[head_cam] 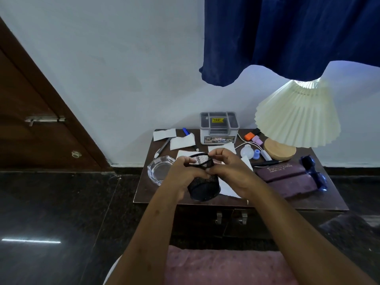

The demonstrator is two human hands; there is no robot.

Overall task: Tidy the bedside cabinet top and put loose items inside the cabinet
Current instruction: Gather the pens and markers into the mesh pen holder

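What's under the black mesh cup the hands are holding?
White paper lies under the black mesh cup, on the cabinet top. The left hand and right hand hide the rest; what is inside cannot be seen.

The cabinet top [320, 194] is crowded: glass ashtray [159, 170] at nine o'clock, grey organiser box [219, 128] at twelve, lamp [298, 118] at two, spectacle case [287, 178] at three. Bare wood shows only along the front edge, at six.
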